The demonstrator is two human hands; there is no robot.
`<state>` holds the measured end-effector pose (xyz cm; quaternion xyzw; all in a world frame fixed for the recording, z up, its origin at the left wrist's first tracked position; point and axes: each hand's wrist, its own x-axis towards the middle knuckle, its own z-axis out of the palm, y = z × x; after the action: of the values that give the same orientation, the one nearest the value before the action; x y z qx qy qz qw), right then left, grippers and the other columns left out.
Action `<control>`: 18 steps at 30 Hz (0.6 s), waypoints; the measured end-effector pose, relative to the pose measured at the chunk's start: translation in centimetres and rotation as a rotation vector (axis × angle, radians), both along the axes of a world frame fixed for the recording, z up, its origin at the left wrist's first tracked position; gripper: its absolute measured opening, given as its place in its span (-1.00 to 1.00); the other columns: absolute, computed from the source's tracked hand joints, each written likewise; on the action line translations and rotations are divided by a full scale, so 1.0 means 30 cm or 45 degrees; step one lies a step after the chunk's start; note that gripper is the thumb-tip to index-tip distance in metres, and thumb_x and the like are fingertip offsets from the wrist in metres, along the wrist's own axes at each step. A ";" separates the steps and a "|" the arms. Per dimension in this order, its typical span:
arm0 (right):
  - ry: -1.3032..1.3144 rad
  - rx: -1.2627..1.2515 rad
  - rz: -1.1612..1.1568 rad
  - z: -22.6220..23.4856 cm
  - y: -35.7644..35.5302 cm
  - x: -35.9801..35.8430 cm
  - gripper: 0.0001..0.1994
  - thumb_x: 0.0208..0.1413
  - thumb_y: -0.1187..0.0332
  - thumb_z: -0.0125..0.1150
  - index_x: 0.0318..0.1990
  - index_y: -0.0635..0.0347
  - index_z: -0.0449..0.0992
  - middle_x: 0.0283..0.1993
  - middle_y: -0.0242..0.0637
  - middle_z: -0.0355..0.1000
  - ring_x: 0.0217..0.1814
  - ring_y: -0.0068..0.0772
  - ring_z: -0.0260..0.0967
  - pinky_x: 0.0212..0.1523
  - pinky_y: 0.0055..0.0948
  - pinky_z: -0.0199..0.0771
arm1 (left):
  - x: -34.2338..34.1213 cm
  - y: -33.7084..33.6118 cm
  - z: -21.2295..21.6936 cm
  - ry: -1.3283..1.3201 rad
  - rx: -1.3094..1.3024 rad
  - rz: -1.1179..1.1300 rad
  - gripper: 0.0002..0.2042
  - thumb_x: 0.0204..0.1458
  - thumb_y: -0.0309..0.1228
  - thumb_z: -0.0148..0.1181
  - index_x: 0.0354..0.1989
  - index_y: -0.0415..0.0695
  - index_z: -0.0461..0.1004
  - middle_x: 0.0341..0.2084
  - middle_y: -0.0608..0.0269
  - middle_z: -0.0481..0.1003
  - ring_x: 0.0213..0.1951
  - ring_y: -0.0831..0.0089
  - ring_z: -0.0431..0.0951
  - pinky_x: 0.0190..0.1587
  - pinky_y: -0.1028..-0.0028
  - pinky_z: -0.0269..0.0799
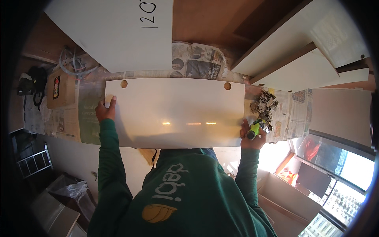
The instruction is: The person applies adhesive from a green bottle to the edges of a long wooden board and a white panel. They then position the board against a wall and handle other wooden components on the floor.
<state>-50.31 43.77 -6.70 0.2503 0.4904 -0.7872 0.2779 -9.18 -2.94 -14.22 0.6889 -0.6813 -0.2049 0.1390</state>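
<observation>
A white rectangular panel (pixel 177 106) lies in front of me on newspaper, with two round holes near its far edge. My left hand (pixel 105 110) is closed on its left edge, the thumb lying on top. At the right edge, my right hand (pixel 257 142) is closed around a green and black hand tool (pixel 254 129), its fingers beside the panel's side. The tool's working end cannot be made out. Just beyond that hand sits a heap of small metallic pieces (pixel 263 103), which look like cabinet hinges.
A large white board (pixel 118 35) with handwriting stands beyond the panel at left. More white panels (pixel 296 69) lean at far right. A cardboard box (pixel 61 89) and coiled clear tubing (pixel 75 65) are at left. Newspaper (pixel 300 114) covers the work surface.
</observation>
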 end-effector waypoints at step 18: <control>0.045 -0.114 -0.129 -0.079 0.075 -0.006 -0.51 0.10 0.27 0.10 0.10 0.46 0.24 0.07 0.01 0.31 0.19 0.21 0.44 0.33 -0.12 0.48 | 0.060 -0.099 -0.029 0.125 0.241 -0.093 -0.31 -0.14 0.15 0.48 -0.02 -0.22 0.60 -0.09 -0.05 0.64 -0.01 0.08 0.63 0.12 0.24 0.46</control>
<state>-50.50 46.03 -9.07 0.2481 0.4464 -0.8256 0.2400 -7.37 -5.91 -15.09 0.6628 -0.6760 -0.3065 0.0990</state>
